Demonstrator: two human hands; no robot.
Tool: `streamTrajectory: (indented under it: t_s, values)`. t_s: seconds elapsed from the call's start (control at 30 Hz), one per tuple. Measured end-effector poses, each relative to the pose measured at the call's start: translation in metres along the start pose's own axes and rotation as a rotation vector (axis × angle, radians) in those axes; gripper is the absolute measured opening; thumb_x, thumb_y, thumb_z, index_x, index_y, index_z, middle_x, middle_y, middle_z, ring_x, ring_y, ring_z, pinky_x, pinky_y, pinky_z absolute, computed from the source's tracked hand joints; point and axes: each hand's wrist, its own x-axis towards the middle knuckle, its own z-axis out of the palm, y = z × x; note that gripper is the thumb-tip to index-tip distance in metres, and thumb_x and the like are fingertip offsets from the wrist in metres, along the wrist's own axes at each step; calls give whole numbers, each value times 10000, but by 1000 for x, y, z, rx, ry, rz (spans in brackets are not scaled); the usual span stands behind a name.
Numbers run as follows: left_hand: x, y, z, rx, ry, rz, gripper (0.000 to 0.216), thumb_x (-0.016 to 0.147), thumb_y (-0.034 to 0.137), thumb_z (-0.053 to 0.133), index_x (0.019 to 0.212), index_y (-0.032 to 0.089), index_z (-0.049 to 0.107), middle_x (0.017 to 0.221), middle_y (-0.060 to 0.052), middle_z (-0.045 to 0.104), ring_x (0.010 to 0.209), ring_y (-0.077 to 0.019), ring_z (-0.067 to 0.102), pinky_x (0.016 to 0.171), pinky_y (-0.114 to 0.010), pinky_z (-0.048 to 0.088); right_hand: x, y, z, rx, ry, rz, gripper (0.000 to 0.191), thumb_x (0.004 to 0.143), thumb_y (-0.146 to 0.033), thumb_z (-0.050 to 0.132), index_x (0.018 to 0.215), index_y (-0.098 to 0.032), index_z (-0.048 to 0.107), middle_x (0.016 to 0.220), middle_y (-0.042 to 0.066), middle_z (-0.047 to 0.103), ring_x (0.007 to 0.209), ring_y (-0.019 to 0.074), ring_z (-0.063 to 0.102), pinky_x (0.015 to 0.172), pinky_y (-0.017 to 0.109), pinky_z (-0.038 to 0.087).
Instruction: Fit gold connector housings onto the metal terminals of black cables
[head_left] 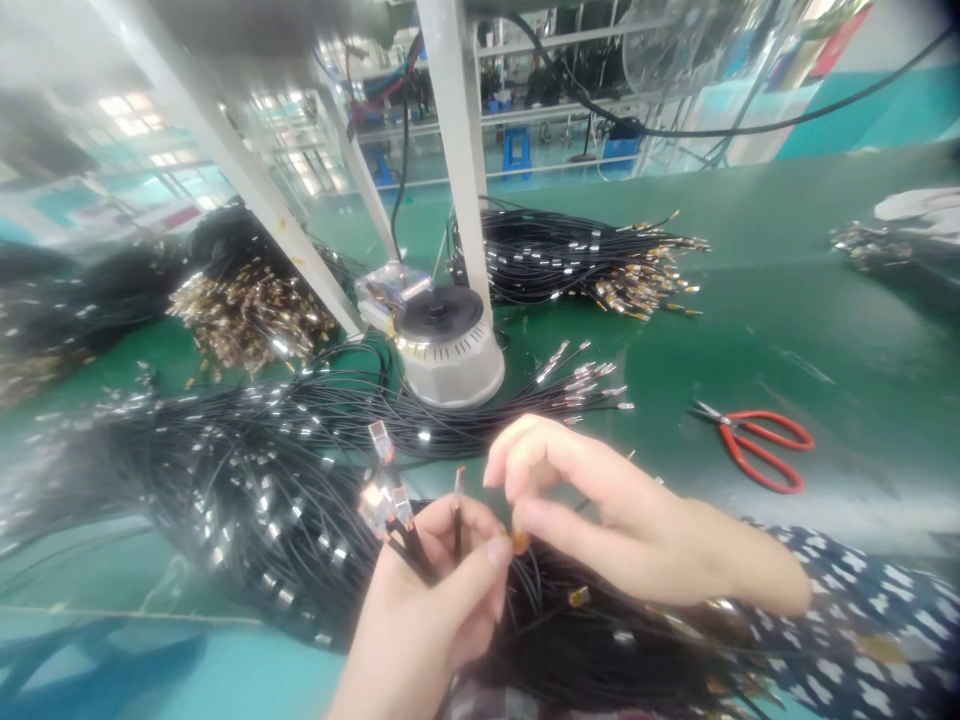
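My left hand (442, 590) is closed around several thin black cables (409, 548), whose ends stick up past the fingers. Clear and silver connector tips (381, 440) cap some of them, and one cable with a thin reddish end (459, 485) stands apart by the thumb. Just to the right, my right hand (592, 500) hovers with curved fingers and a gap between fingertips and thumb; nothing shows in it. A small orange piece (519, 541) lies below its thumb tip, near the left fingers. Under both hands spreads a pile of black cables (570, 640).
Long black cable bundles (255, 500) cover the left of the green table (750, 340). Behind them stands a round white device with a black top (450, 345), beside white frame posts (457, 150). Another cable bundle (570, 255) lies behind. Red-handled scissors-like cutters (761, 440) rest at right.
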Motion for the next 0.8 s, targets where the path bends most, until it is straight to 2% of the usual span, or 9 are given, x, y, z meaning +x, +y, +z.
streamTrajectory:
  t_s: [0.1, 0.2, 0.3, 0.4, 0.5, 0.57, 0.7, 0.8]
  values:
    - [0, 1, 2, -21, 29, 16, 240, 754, 294, 764, 697, 172, 566, 445, 75, 477, 331, 9, 192, 341, -122, 145, 1, 7, 4, 78, 122, 134, 51, 961, -227, 467, 969, -204, 512, 1072, 49, 563, 866, 136, 614, 797, 277, 521]
    - [0, 1, 2, -50, 64, 15, 236, 755, 293, 758, 710, 178, 557, 455, 74, 493, 332, 12, 183, 345, -127, 171, 1, 19, 9, 170, 250, 257, 156, 965, -323, 472, 999, -197, 557, 1064, 52, 593, 910, 165, 643, 790, 300, 523]
    - [0, 1, 2, -54, 70, 23, 230, 759, 300, 754, 731, 181, 559, 456, 77, 488, 334, 12, 189, 347, -125, 167, 0, 24, 15, 171, 235, 249, 175, 892, -340, 600, 962, -186, 647, 1000, 49, 648, 964, 190, 621, 830, 312, 501]
    - [1, 1, 2, -53, 62, 24, 218, 780, 293, 737, 749, 182, 552, 455, 78, 490, 332, 7, 200, 344, -120, 169, 0, 23, 19, 116, 246, 208, 83, 802, -262, 707, 803, -180, 696, 881, 25, 684, 861, 166, 625, 817, 299, 481]
    - [0, 2, 4, -74, 66, 45, 176, 843, 334, 664, 904, 209, 556, 489, 67, 538, 325, -5, 224, 341, -122, 184, 1, 19, 17, 63, 315, 208, 134, 815, -198, 677, 684, -169, 664, 773, 10, 675, 763, 143, 609, 760, 282, 467]
    - [0, 3, 5, -100, 92, 76, 165, 888, 362, 596, 975, 243, 522, 537, 60, 573, 311, -16, 268, 338, -128, 207, 3, 17, 13, 67, 342, 235, 143, 825, -200, 660, 686, -167, 648, 761, 8, 669, 752, 140, 603, 741, 274, 465]
    - [1, 2, 3, -120, 91, 109, 152, 896, 310, 592, 822, 208, 507, 645, 27, 636, 283, -2, 338, 325, -131, 244, 9, 17, 9, 163, 346, 266, 144, 826, -233, 654, 703, -160, 637, 740, 7, 664, 731, 137, 602, 734, 271, 475]
    - [5, -1, 0, -114, 44, 108, 160, 897, 294, 589, 797, 182, 534, 623, -7, 671, 270, -32, 418, 299, -132, 292, 13, 17, 11, 237, 338, 273, 127, 808, -234, 666, 713, -153, 644, 731, 4, 666, 714, 131, 598, 723, 264, 471]
